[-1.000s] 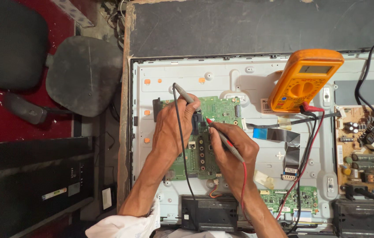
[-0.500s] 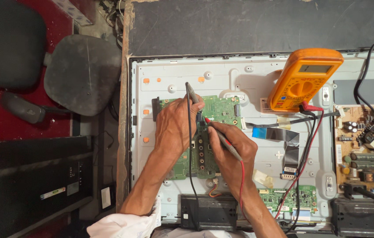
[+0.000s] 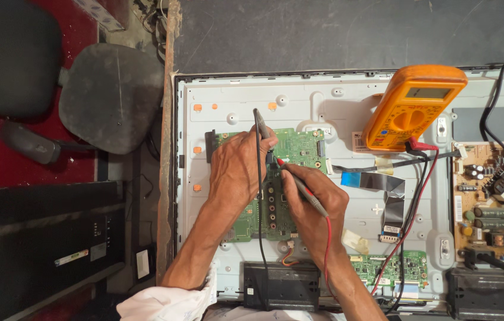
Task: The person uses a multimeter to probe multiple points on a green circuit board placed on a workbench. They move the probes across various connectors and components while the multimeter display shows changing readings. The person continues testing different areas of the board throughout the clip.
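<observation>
**Probes on the green board**

Probes sit in both my hands, each pinched like a pen. My left hand is closed around the black probe, whose upper end sticks up past my knuckles while its black lead runs down toward my sleeve. My right hand is clamped on the red probe, slanted up and left so its tip meets the green circuit board just beside my left fingers. The board lies screwed to the pale metal back panel of an opened flat screen, partly covered by my hands.

Outward from there, the red lead loops under my wrist and climbs to the orange multimeter, which rests tilted on the panel to the upper right. A flat ribbon cable lies between board and meter, and a brown power board sits at the right edge.

I judge this to be the measuring step: both tips on contact points. The next move calls for steady tips and a glance at the meter's display, which I cannot read from here.
</observation>
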